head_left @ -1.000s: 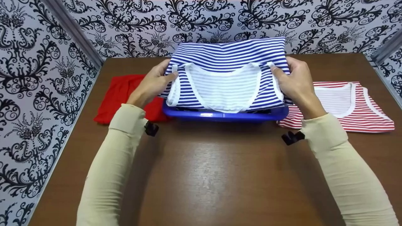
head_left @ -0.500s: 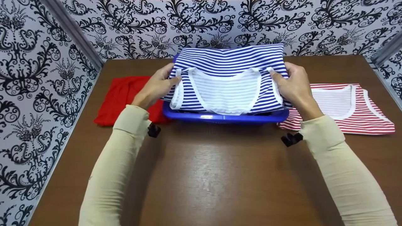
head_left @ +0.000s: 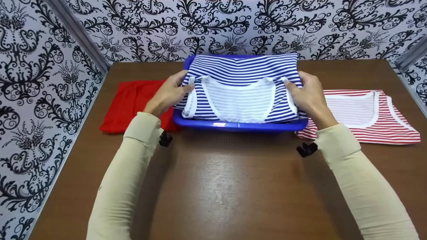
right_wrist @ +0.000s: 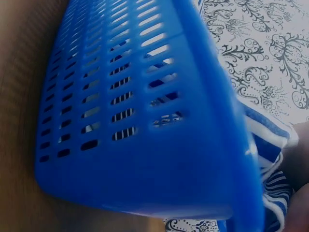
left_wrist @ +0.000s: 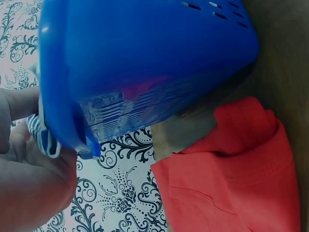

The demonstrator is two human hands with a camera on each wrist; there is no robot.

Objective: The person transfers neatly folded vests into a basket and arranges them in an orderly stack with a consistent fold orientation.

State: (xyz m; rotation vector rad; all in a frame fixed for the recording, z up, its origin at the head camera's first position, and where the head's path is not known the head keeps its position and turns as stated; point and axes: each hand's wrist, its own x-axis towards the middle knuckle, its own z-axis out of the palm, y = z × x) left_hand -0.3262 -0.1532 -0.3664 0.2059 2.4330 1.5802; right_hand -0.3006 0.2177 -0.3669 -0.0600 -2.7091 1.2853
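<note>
A folded blue-and-white striped tank top (head_left: pixel 240 71) with white trim lies spread over the mouth of a blue plastic basket (head_left: pixel 213 124). My left hand (head_left: pixel 171 90) pinches its left side, thumb on top near the armhole. On the opposite side my right hand (head_left: pixel 308 91) grips the other edge in the same way. In the left wrist view the left hand (left_wrist: pixel 34 169) holds a bit of striped cloth (left_wrist: pixel 43 135) right at the basket's rim. Striped fabric (right_wrist: pixel 268 140) hangs at the rim in the right wrist view, beside the right hand's fingers. The fingers under the cloth are hidden.
A folded red garment (head_left: pixel 133 103) lies left of the basket on the brown table (head_left: pixel 220 186). To the right is a folded red-and-white striped tank top (head_left: pixel 377 116), partly behind the right wrist. Patterned walls (head_left: pixel 233 26) stand behind and at the left.
Both hands have lowered the blue-striped tank top toward the basket and drawn slightly closer together. More of the basket's back rim now shows. The red garment and red-striped top stay put.
</note>
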